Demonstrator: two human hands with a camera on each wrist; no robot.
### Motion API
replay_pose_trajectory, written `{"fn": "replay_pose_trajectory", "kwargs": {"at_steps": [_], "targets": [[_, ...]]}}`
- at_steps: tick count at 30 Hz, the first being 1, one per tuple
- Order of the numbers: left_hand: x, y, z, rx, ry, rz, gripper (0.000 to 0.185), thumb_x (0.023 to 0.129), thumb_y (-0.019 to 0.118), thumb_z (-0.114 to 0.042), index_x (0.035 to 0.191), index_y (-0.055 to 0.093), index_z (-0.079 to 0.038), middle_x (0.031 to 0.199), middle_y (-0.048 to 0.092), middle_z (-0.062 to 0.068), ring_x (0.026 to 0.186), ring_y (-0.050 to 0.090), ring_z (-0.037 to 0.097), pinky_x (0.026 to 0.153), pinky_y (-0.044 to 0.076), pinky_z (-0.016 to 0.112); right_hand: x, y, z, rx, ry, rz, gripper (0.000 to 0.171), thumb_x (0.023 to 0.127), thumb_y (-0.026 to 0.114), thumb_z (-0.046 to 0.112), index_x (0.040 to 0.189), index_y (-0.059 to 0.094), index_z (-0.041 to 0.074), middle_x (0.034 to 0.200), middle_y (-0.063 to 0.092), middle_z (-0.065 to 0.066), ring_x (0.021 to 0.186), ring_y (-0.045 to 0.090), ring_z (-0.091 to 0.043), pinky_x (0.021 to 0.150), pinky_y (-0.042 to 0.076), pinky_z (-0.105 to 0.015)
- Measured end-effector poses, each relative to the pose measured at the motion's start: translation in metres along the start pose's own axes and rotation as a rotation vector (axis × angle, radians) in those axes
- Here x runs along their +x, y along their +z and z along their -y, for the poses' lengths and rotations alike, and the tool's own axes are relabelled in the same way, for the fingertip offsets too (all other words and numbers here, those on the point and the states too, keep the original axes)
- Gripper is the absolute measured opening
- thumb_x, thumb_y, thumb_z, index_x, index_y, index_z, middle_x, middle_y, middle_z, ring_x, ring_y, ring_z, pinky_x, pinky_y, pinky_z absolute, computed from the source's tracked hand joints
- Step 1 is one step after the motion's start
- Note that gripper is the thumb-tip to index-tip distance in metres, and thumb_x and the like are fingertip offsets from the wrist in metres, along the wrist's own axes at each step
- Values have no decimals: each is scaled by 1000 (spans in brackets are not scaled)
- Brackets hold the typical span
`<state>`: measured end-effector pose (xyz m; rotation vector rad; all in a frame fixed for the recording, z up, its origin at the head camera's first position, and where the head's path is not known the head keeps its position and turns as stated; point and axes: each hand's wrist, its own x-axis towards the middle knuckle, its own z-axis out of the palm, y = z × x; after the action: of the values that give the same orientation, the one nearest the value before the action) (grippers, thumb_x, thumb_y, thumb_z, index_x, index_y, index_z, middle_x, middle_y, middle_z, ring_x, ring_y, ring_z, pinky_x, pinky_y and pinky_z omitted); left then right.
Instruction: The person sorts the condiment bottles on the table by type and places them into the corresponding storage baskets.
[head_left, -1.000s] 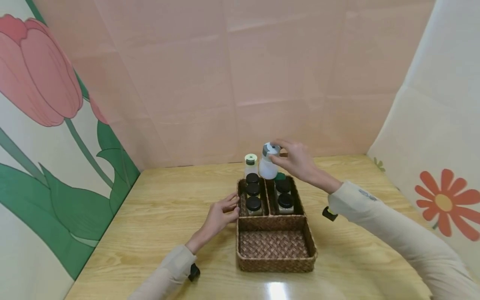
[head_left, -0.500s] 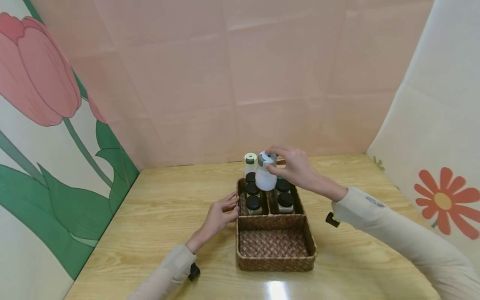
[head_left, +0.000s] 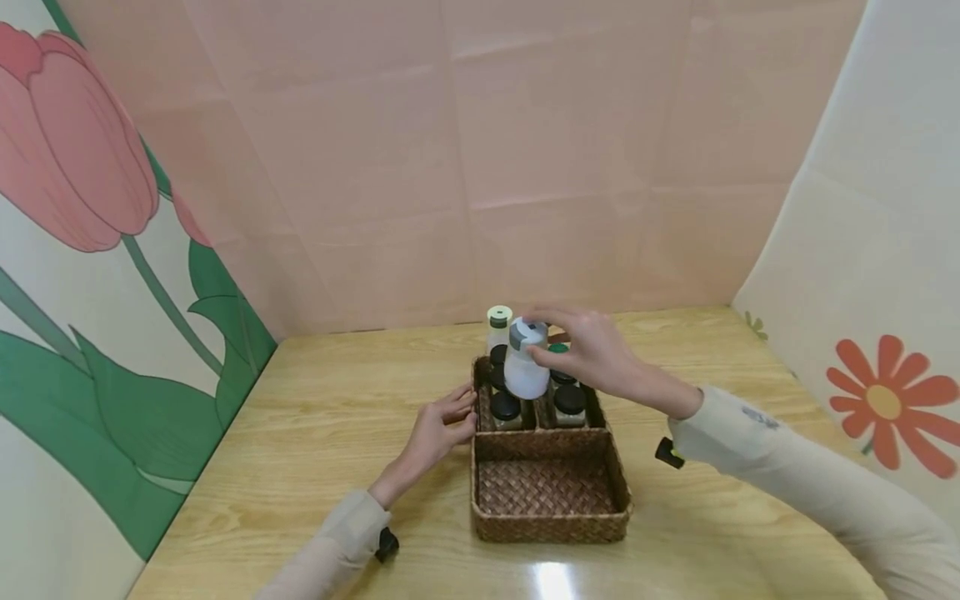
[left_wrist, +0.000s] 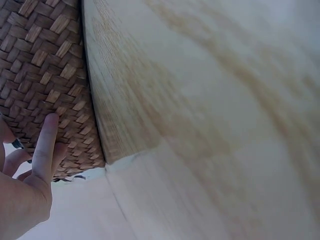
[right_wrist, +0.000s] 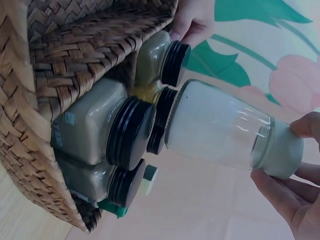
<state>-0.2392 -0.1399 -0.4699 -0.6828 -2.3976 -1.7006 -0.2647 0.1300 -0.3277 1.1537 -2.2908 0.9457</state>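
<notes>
My right hand (head_left: 592, 354) pinches the pale grey cap of a clear seasoning bottle (head_left: 525, 377) with white contents. The bottle is raised over the basket's rear compartments, tilted slightly, and overlaps some black lids in the head view. Seen from the right wrist, its base (right_wrist: 175, 115) is close to the jar lids. My left hand (head_left: 429, 435) rests against the left wall of the brown woven basket (head_left: 551, 528), one finger (left_wrist: 47, 140) extended along the weave. Black-lidded jars (head_left: 506, 407) fill parts of both narrow rear compartments; another jar (right_wrist: 95, 115) shows large in the right wrist view.
Behind the basket stands a bottle with a light green cap (head_left: 499, 317). A green lid (head_left: 558, 351) shows at the back of the right rear compartment. The wide front compartment shows its woven bottom (head_left: 547, 487). A pink wall sheet (head_left: 360, 208) rises behind the wooden table (head_left: 360, 383).
My right hand has brought the seasoning bottle nearer and slightly left, from behind the basket to over its rear compartments. My left hand keeps its place at the basket's side.
</notes>
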Motion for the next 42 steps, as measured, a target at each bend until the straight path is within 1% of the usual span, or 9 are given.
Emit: {"fn": "replay_pose_trajectory", "kwargs": {"at_steps": [4, 9, 13, 20, 25, 29, 33, 36, 42], "targets": [[-2, 1, 0, -33, -32, 7, 37, 92, 61, 5, 129, 57, 12, 145, 48, 18, 106, 66, 36, 75, 59, 26, -3, 1, 7, 4, -13, 17, 38, 85, 79, 8, 121, 68, 0, 119, 66, -15, 93, 69, -24, 68, 60, -23], [-4, 1, -1, -57, -32, 12, 38, 92, 60, 5, 129, 55, 13, 146, 46, 20, 108, 63, 43, 74, 59, 25, -5, 2, 16, 15, -33, 15, 42, 83, 81, 9, 121, 67, -1, 114, 68, -14, 88, 71, -22, 66, 61, -26], [-4, 2, -1, -47, -40, 9, 38, 92, 60, 5, 129, 56, 12, 146, 46, 20, 108, 64, 39, 75, 59, 25, -7, 3, 24, 12, -63, 23, 43, 83, 81, 10, 122, 67, 0, 114, 69, -13, 87, 71, -20, 67, 61, -25], [-5, 0, -2, -61, -73, 15, 38, 94, 61, 2, 132, 57, 8, 148, 46, 15, 110, 65, 34, 75, 59, 27, -12, 8, 33, 84, -71, 73, 43, 84, 79, 11, 124, 65, 3, 113, 69, -9, 87, 71, -19, 70, 61, -26], [-6, -1, -2, -35, -58, 13, 37, 94, 61, 1, 131, 58, 6, 147, 47, 14, 109, 65, 33, 76, 59, 27, -13, 12, 39, 105, -126, 77, 44, 83, 79, 9, 123, 65, 0, 116, 68, -14, 85, 71, -19, 68, 60, -22], [-6, -2, -2, -40, -74, 11, 38, 94, 61, 2, 131, 58, 4, 148, 47, 11, 109, 66, 31, 75, 59, 28, -15, 13, 45, 102, -151, 81, 45, 82, 79, 8, 124, 65, -1, 117, 67, -16, 81, 70, -18, 64, 60, -23], [-6, -1, -2, -45, -66, 5, 38, 94, 61, 3, 131, 58, 5, 147, 47, 14, 107, 66, 32, 73, 60, 27, -17, 11, 51, 75, -150, 102, 45, 83, 79, 13, 124, 65, 1, 117, 68, -14, 77, 69, -15, 59, 58, -23], [-6, 0, -2, -35, -37, -1, 37, 93, 60, 7, 130, 57, 10, 146, 45, 22, 106, 65, 38, 73, 60, 27, -19, 10, 55, 61, -138, 127, 44, 84, 78, 15, 124, 65, 2, 118, 68, -12, 77, 67, -11, 58, 57, -22], [-5, -1, -1, -30, -22, 6, 37, 93, 60, 8, 129, 56, 12, 146, 44, 25, 106, 65, 40, 74, 59, 27, -24, 15, 61, 88, -120, 194, 40, 85, 76, 16, 122, 67, 3, 117, 69, -9, 72, 63, -8, 57, 55, -23]]}}
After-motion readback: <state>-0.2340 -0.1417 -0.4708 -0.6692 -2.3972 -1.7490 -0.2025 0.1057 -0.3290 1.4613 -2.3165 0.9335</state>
